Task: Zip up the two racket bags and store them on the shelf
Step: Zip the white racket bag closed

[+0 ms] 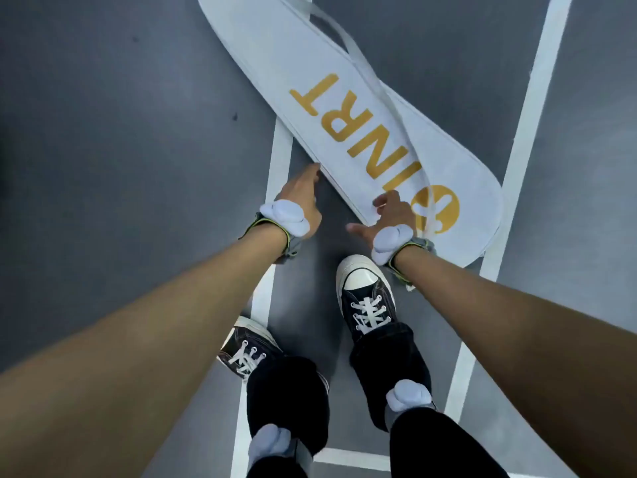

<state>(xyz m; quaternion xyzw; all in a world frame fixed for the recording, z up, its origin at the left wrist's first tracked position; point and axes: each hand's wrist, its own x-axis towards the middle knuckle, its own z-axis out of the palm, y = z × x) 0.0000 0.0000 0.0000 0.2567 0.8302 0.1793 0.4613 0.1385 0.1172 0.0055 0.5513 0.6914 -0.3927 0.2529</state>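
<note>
A white racket bag (pixel 310 74) with gold lettering lies flat on the grey floor, running from the top centre down to the right. Its white strap (pixel 365 69) loops loosely over its top. My left hand (pixel 303 198) reaches down to the bag's near long edge, fingertips touching the seam. My right hand (pixel 389 215) rests on the bag's wide rounded end beside the gold round logo (pixel 439 212), fingers spread on the fabric, thumb out to the left. Only one bag is in view. The zipper itself is too fine to make out.
The floor is a grey court surface with white painted lines (pixel 527 108). My two feet in black-and-white sneakers (pixel 365 298) stand just below the bag. Sensor bands sit on both wrists and ankles.
</note>
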